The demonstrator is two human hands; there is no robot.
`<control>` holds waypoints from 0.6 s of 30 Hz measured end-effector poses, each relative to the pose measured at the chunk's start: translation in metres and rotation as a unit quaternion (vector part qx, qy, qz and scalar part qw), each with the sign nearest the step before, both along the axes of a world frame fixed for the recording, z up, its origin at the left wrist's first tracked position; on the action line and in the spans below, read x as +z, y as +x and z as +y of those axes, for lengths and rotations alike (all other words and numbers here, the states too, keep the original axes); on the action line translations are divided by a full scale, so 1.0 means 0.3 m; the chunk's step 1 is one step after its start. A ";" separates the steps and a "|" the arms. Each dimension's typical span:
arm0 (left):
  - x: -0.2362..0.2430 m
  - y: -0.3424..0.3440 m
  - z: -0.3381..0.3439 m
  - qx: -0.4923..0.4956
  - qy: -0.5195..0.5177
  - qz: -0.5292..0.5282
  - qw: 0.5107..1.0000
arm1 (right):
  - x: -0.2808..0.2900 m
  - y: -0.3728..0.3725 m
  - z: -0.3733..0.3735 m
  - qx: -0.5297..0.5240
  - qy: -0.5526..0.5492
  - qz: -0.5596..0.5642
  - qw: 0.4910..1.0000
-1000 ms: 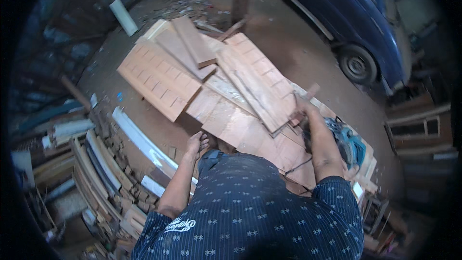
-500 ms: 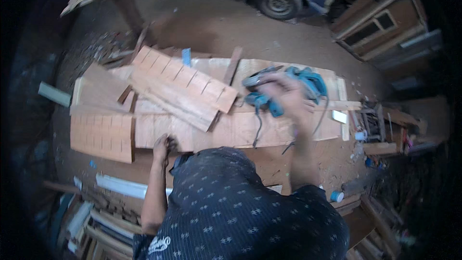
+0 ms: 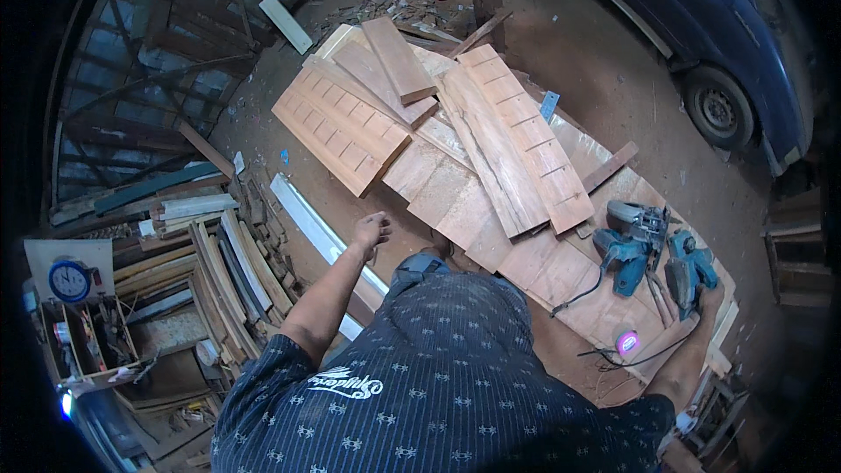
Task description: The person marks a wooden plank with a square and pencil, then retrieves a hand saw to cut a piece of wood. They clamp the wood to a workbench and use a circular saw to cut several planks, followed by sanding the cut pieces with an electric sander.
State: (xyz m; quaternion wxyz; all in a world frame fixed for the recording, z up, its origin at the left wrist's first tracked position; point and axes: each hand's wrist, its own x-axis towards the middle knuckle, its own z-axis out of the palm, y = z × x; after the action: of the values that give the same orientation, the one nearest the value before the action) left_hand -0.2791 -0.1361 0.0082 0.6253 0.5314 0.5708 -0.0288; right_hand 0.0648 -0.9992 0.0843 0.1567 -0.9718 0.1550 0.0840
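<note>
My right hand (image 3: 710,299) is at the back end of a teal power tool (image 3: 689,270), its fingers closed round it and partly hidden. Beside it a second teal tool, a circular saw (image 3: 632,245) with a dark guard, rests on the wooden worktop (image 3: 547,276). My left hand (image 3: 372,232) hangs in the air off the worktop's near side, fingers loosely bent and apart, with nothing in it. Between the hands lie a slotted board (image 3: 530,136) and a plain board (image 3: 492,153), side by side. More slotted boards (image 3: 340,123) lie at the far left end.
A black cord (image 3: 578,293) trails from the saw, and a round pink object (image 3: 626,342) sits near the worktop's right edge. Stacked timber (image 3: 228,263) and a long white strip (image 3: 307,219) are on the left. A dark blue vehicle (image 3: 692,17) stands at the far right.
The view has swung round to the left. My right hand has gone from above the tools to the right-hand teal tool. My left hand has drawn away from the worktop's edge.
</note>
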 end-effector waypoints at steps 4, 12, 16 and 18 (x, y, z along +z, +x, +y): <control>-0.079 -0.022 0.193 0.048 0.004 0.017 0.999 | 0.094 -0.103 0.010 0.031 -0.030 -0.085 0.995; -0.103 0.065 0.335 0.189 -0.083 -0.071 0.976 | 0.835 -0.507 0.479 -0.117 0.215 -0.251 0.937; -0.192 0.139 0.369 0.265 -0.142 -0.189 0.935 | 1.074 -0.642 0.875 -0.138 0.318 -0.277 0.896; -0.191 0.136 0.367 0.250 -0.156 -0.209 0.932 | 1.094 -0.645 1.031 -0.108 0.382 -0.266 0.879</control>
State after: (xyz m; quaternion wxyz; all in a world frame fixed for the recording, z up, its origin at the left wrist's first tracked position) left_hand -0.2382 -0.0260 -0.0491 0.7927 0.2612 0.5297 0.1512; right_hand -0.1286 -0.6899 0.4126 0.5589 -0.7997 0.1669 -0.1425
